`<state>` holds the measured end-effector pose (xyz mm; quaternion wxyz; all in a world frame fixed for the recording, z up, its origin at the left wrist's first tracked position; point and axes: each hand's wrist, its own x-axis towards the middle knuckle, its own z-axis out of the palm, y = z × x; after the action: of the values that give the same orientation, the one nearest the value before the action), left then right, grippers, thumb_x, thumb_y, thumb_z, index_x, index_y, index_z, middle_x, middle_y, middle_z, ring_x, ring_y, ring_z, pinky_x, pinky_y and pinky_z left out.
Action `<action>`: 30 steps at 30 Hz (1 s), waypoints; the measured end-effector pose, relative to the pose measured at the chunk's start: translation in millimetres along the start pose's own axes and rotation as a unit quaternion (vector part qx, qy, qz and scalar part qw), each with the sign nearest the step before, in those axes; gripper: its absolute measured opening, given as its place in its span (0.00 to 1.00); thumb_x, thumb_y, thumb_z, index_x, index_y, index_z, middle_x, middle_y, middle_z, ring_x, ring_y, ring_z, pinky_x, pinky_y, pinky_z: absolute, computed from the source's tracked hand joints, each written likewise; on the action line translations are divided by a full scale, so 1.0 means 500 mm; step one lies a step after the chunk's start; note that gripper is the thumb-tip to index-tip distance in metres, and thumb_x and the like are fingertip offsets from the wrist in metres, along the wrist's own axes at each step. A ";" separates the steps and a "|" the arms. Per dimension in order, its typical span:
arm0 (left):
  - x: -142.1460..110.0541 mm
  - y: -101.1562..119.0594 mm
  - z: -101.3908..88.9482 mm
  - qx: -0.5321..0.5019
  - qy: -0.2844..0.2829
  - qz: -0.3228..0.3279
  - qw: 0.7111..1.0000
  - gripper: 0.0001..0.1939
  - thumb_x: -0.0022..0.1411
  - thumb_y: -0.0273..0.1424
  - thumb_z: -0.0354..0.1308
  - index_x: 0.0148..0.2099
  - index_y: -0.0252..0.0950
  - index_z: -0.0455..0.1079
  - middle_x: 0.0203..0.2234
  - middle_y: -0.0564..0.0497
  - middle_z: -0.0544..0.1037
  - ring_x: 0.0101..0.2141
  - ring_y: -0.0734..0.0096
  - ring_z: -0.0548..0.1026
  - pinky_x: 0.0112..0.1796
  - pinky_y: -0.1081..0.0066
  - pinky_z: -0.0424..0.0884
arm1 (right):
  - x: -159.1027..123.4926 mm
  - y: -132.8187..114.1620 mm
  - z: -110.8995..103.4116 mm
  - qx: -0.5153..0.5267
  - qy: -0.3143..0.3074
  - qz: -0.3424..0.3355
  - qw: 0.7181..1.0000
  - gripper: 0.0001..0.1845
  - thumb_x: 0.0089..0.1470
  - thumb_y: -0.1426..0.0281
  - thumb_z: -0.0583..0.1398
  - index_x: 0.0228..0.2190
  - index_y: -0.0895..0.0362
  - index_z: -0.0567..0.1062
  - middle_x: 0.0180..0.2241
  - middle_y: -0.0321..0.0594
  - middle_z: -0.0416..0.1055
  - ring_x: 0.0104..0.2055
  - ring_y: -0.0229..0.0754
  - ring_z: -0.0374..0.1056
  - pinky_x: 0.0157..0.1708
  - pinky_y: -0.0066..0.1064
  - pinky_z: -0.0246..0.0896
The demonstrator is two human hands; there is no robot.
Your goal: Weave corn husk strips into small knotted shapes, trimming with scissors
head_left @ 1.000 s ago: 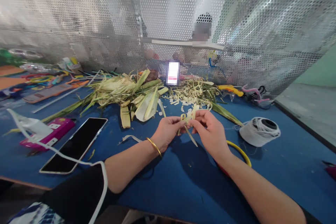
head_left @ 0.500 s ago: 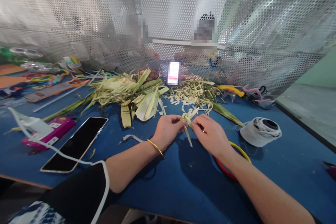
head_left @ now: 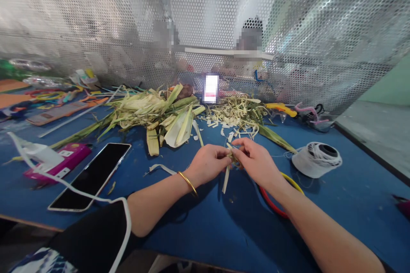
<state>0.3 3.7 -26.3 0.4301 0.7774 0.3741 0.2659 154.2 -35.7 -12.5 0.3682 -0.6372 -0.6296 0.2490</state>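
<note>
Left hand (head_left: 209,163) and right hand (head_left: 259,163) pinch husk strip (head_left: 226,180) in fingertips, near middle, above table (head_left: 198,239). Strip could split or slip if tugged unevenly: thin, small grip. Loose thread (head_left: 278,155) by spool (head_left: 315,161), right, might snag right hand. Ring (head_left: 271,205) under right forearm (head_left: 326,222) crowds space. Husk pile (head_left: 137,108), scraps (head_left: 238,113) far; phone (head_left: 91,177) left.

Between the fingertips of your left hand (head_left: 209,164) and your right hand (head_left: 256,161), you have a narrow, pale yellow-green husk strip (head_left: 226,180), bent and gathered where you pinch it. Its flat, slightly tilted end hangs below your fingers, above the blue table (head_left: 198,232); the small looped part beside your right fingertips is partly hidden, so its exact folding cannot be told.
</note>
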 end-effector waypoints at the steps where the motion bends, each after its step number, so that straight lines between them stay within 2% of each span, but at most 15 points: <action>1: 0.001 -0.002 0.000 -0.002 -0.006 0.003 1.000 0.12 0.55 0.31 0.51 0.28 0.35 0.75 0.20 0.53 0.75 0.21 0.75 0.69 0.24 0.77 0.61 | 0.002 -0.001 -0.002 0.011 -0.019 0.007 1.000 0.10 0.50 0.63 0.55 0.30 0.54 0.72 0.21 0.34 0.69 0.23 0.39 0.62 0.24 0.29 0.53; 4: 0.001 0.000 -0.003 0.007 -0.022 0.006 1.000 0.12 0.55 0.33 0.52 0.26 0.35 0.74 0.19 0.54 0.75 0.21 0.75 0.68 0.24 0.77 0.61 | 0.007 -0.003 -0.007 0.025 -0.039 0.017 0.999 0.13 0.48 0.61 0.56 0.22 0.56 0.72 0.19 0.34 0.67 0.23 0.37 0.59 0.24 0.29 0.51; 8: -0.003 0.015 -0.006 0.008 -0.057 -0.007 0.998 0.10 0.53 0.31 0.53 0.23 0.35 0.72 0.17 0.55 0.71 0.20 0.77 0.66 0.23 0.77 0.59 | 0.009 0.002 -0.007 0.100 -0.034 0.047 0.993 0.11 0.43 0.62 0.59 0.19 0.57 0.72 0.18 0.33 0.66 0.22 0.35 0.58 0.23 0.28 0.50; 11: -0.006 0.024 -0.003 -0.084 -0.108 -0.053 0.989 0.09 0.53 0.30 0.54 0.24 0.35 0.71 0.17 0.55 0.71 0.20 0.77 0.67 0.24 0.77 0.61 | 0.009 0.003 -0.006 0.168 -0.027 0.085 0.982 0.11 0.41 0.61 0.61 0.19 0.56 0.71 0.15 0.30 0.63 0.19 0.34 0.56 0.20 0.27 0.49; 14: -0.011 0.029 0.001 -0.212 -0.167 -0.104 0.957 0.08 0.53 0.32 0.56 0.25 0.34 0.70 0.19 0.54 0.73 0.21 0.76 0.71 0.26 0.76 0.66 | 0.011 -0.002 -0.007 0.212 0.024 0.092 0.973 0.12 0.42 0.61 0.60 0.17 0.56 0.67 0.13 0.27 0.59 0.15 0.31 0.53 0.18 0.26 0.48; 16: -0.013 0.031 0.001 -0.255 -0.191 -0.122 0.940 0.08 0.51 0.33 0.59 0.26 0.34 0.70 0.20 0.53 0.74 0.21 0.75 0.73 0.27 0.75 0.67 | 0.014 -0.004 -0.010 0.239 0.064 0.092 0.965 0.12 0.43 0.63 0.59 0.17 0.56 0.66 0.15 0.29 0.63 0.15 0.31 0.55 0.18 0.26 0.49; 19: -0.013 0.035 -0.002 -0.283 -0.182 -0.130 0.933 0.10 0.49 0.35 0.63 0.28 0.33 0.72 0.20 0.53 0.73 0.21 0.76 0.73 0.28 0.74 0.69 | 0.020 -0.002 -0.015 0.271 0.110 0.104 0.951 0.10 0.42 0.63 0.59 0.18 0.56 0.68 0.20 0.32 0.69 0.15 0.31 0.58 0.18 0.27 0.52; 25: -0.009 0.042 -0.009 -0.317 -0.146 -0.158 0.924 0.10 0.52 0.35 0.60 0.32 0.34 0.75 0.21 0.53 0.73 0.22 0.75 0.73 0.31 0.71 0.71 | 0.024 0.009 -0.017 0.286 0.115 0.117 0.944 0.11 0.43 0.61 0.60 0.22 0.56 0.68 0.26 0.36 0.76 0.16 0.32 0.62 0.18 0.26 0.54; 30: -0.010 0.039 -0.001 -0.254 -0.093 -0.144 0.952 0.12 0.50 0.38 0.63 0.24 0.33 0.71 0.17 0.52 0.73 0.20 0.75 0.72 0.26 0.75 0.69 | 0.023 0.011 -0.007 0.296 0.105 0.130 0.940 0.12 0.43 0.61 0.61 0.23 0.57 0.69 0.27 0.38 0.77 0.17 0.32 0.65 0.18 0.26 0.55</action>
<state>4.0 -6.9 -9.7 0.6802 0.6014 0.3605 0.2136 161.3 -24.4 -13.0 0.5688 -0.5983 -0.3968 0.4013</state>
